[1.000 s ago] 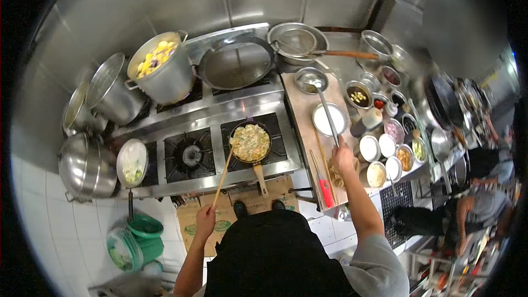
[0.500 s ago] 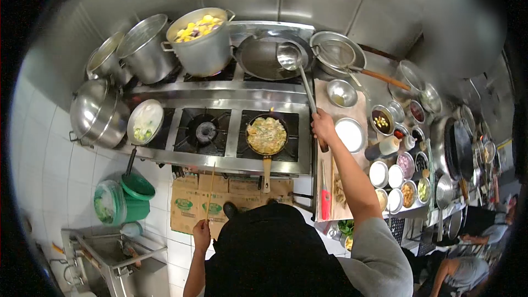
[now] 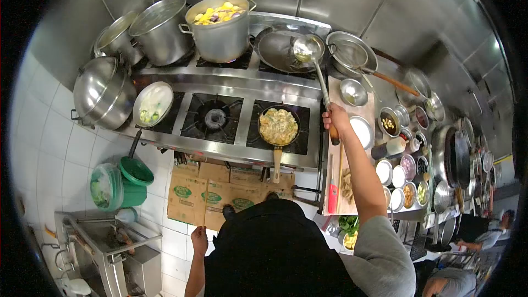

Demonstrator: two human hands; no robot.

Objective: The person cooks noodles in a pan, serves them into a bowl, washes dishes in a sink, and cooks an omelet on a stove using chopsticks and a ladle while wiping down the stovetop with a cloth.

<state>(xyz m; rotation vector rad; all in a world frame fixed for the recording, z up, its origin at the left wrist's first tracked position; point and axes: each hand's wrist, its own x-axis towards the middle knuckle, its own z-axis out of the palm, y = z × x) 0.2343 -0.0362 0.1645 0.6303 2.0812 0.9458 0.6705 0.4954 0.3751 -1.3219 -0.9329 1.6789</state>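
A long-handled ladle (image 3: 321, 80) is gripped by my right hand (image 3: 336, 120), fingers wrapped round its handle. The ladle's bowl hangs over the right side of a dark wok (image 3: 275, 49) on the back burner, with a little yellowish liquid in it. My left hand (image 3: 199, 240) is low beside my body, closed on a long thin wooden stick (image 3: 206, 203) that points up past the cardboard. On the front right burner sits a small pan with a browned, egg-like mixture (image 3: 279, 127), its wooden handle (image 3: 277, 166) toward me; neither hand touches it.
Large pots (image 3: 220, 36) stand along the back left. A white-lined pan (image 3: 153, 104) rests at the stove's left end, above a green bin (image 3: 132, 193). Right of the stove are a steel bowl (image 3: 353, 92), a red-handled knife (image 3: 333, 198) and several ingredient containers (image 3: 408, 193). Co-workers (image 3: 451, 283) are far right.
The camera view has shifted, so the stove sits further right and higher. My right hand still holds the ladle over the wok; yellowish liquid now shows in its bowl. My left hand keeps the stick.
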